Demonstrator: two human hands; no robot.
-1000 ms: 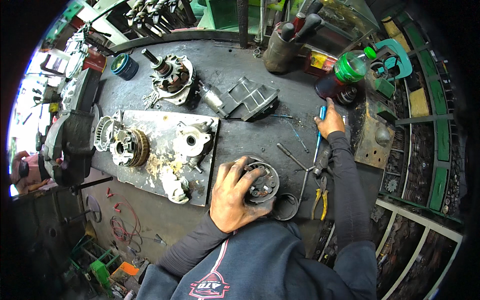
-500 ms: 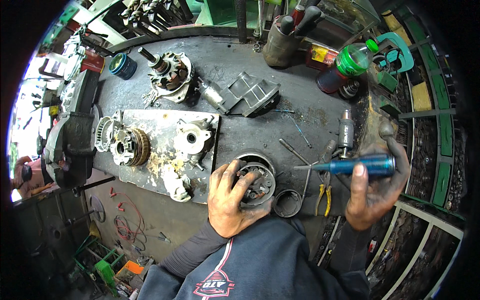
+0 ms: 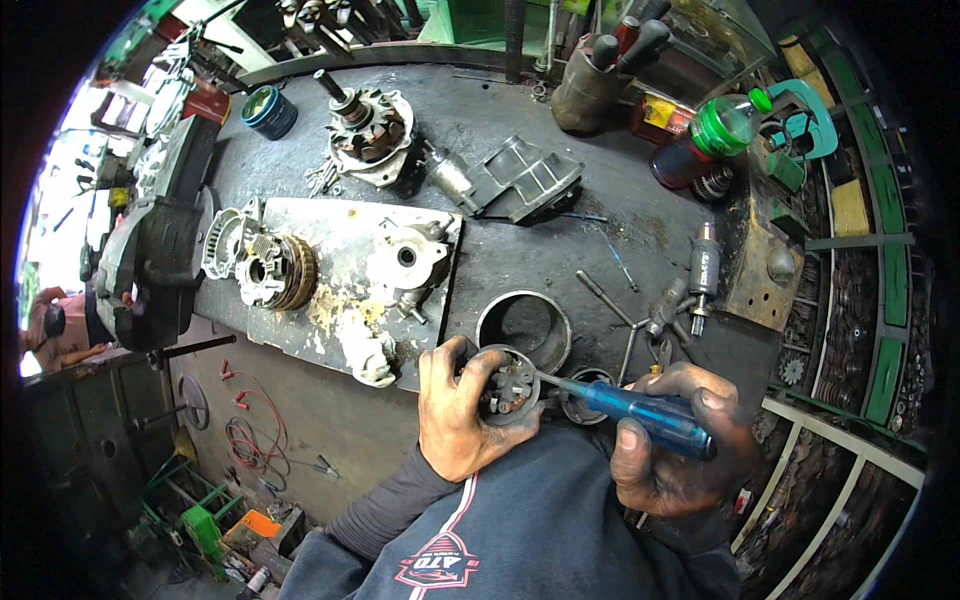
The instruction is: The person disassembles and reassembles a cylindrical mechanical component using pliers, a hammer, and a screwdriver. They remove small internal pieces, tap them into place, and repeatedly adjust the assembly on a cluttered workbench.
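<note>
My left hand (image 3: 455, 415) is closed round the edge of a round metal end cover (image 3: 514, 385), whose inside carries what look like brushes and springs. A screwdriver (image 3: 655, 418) with a clear blue handle lies in the curled fingers of my right hand (image 3: 690, 455). Its shank points left, and the tip is at the right rim of the cover; whether it touches cannot be made out. Just behind the cover stands a hollow metal cylinder (image 3: 563, 345). A small round cap (image 3: 572, 408) sits under the screwdriver's shank, partly hidden by it.
On the left, a pale board (image 3: 330, 260) bears a slotted copper-wound part (image 3: 285, 272), a cast housing (image 3: 405, 258) and a white rag (image 3: 365, 350). Farther back are an alternator rotor (image 3: 368, 125) and a black finned cover (image 3: 525, 180). A green-labelled bottle (image 3: 710, 135) stands back right.
My right hand has brought the screwdriver left and down to the end cover. My left hand has drawn the cover off the cylinder, toward me.
</note>
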